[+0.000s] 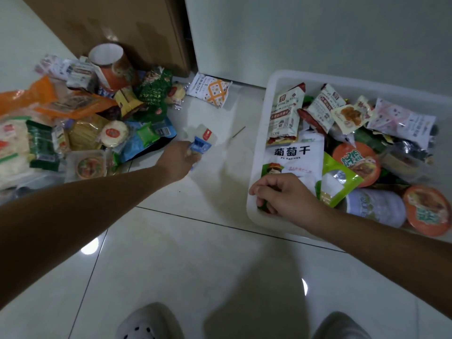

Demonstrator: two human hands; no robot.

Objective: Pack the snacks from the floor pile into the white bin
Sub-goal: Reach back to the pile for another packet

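A pile of snack packets (80, 123) covers the floor at the left. My left hand (179, 159) is beside the pile's right edge and grips a small blue and clear packet (201, 145) just above the tiles. The white bin (256, 211) stands on the right, filled with packets, cup noodles and a white raisin bag (293, 155). My right hand (283, 194) is over the bin's near left corner, fingers curled round a small dark green and red snack (263, 206) that is mostly hidden.
A white and orange packet (211, 90) lies alone on the floor near a white cabinet (293, 33). A brown cardboard box (117, 23) stands behind the pile. An orange cup (112, 67) tops the pile. My two shoes (149, 324) are at the bottom edge.
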